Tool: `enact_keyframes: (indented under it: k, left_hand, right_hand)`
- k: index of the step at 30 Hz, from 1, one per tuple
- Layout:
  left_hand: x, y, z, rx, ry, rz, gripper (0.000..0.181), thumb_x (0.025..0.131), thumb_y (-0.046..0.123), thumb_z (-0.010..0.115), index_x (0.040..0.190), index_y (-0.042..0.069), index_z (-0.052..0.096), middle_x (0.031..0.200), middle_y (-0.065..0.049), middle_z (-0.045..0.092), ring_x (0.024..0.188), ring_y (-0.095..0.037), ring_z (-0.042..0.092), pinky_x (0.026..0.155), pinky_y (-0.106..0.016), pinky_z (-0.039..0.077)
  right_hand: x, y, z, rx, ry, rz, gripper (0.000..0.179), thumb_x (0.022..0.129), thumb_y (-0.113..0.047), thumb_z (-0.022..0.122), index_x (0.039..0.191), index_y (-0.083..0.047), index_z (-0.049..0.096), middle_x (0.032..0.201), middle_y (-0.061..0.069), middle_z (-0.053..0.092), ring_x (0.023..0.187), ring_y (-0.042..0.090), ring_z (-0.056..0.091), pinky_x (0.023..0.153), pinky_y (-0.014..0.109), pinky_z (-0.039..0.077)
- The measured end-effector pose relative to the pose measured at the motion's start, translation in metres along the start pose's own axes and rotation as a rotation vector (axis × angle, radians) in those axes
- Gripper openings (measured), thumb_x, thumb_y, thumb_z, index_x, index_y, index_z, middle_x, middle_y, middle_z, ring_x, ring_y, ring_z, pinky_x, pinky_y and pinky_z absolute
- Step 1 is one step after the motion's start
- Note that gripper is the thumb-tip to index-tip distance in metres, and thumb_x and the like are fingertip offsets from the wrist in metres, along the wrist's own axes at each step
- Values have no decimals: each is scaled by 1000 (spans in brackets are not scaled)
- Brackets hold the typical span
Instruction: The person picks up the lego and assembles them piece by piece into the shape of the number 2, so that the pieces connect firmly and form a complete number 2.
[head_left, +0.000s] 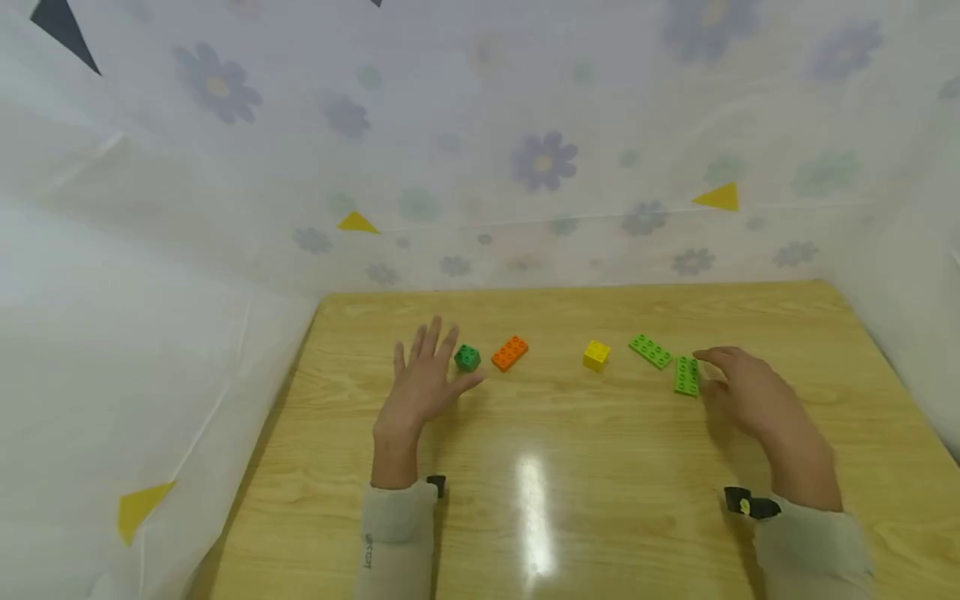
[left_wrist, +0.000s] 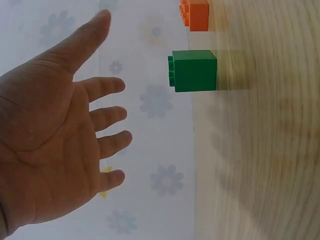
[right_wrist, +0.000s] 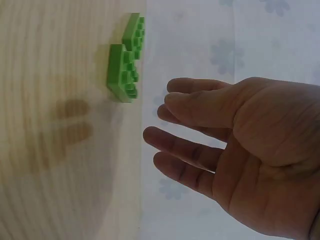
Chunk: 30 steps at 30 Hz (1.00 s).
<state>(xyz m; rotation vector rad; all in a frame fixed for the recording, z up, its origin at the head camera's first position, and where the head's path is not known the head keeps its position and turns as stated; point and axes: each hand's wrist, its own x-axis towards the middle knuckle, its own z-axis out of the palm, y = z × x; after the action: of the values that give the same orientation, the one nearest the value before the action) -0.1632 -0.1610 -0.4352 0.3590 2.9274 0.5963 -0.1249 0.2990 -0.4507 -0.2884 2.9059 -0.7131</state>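
Observation:
My left hand (head_left: 422,387) hovers over the table with its fingers spread, just left of a dark green block (head_left: 467,358). In the left wrist view the palm faces the green block (left_wrist: 195,71) across a gap, and nothing is held. To the right of that block lies an orange brick (head_left: 510,354). My right hand (head_left: 753,398) is beside a light green brick (head_left: 686,377), its fingers loosely bent and holding nothing. The right wrist view shows space between the fingertips (right_wrist: 172,100) and that light green brick (right_wrist: 116,70). A second light green brick (head_left: 650,352) lies behind it.
A yellow block (head_left: 596,356) stands between the orange brick and the light green ones. The wooden table (head_left: 600,483) ends at a flower-patterned white curtain (head_left: 480,200) at the back. White sheeting (head_left: 135,333) hangs along the left side.

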Motion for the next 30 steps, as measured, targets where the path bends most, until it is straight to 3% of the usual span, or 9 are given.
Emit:
enact_keyframes:
  k: [4,9,17,26,30]
  left_hand:
    - [1,0,-2,-9,-2,62,81,104,41,69,167,11,29,175,-17,16,161,-42,13,125,-69,9]
    - [2,0,-6,8,24,133,73,105,35,69,164,10,36,171,-18,28,158,-42,24,124,-66,20]
    - [1,3,-2,-1,45,193,61,105,31,70,157,8,48,164,-16,41,151,-39,39,119,-62,34]
    - [7,31,21,85,54,235,55,103,36,73,148,7,59,151,-11,55,140,-35,51,114,-57,42]
    - [10,51,37,89,-8,271,54,102,38,73,146,9,60,145,-9,60,130,-29,60,107,-46,50]
  right_hand:
    - [9,9,10,25,-20,-11,51,103,5,57,152,11,44,150,41,42,126,63,50,99,73,45]
    - [17,13,17,26,-43,-7,50,103,-1,56,152,7,46,144,40,47,126,61,51,98,73,44]
    - [21,5,21,72,-62,-32,44,98,-1,69,140,8,56,109,26,67,95,40,67,81,58,54]
    - [27,-26,39,74,-72,-84,29,98,-3,73,125,0,65,97,11,69,82,24,65,72,47,55]
    - [32,-41,50,71,-54,-138,23,96,-2,74,119,-3,67,92,6,69,77,18,62,70,43,54]
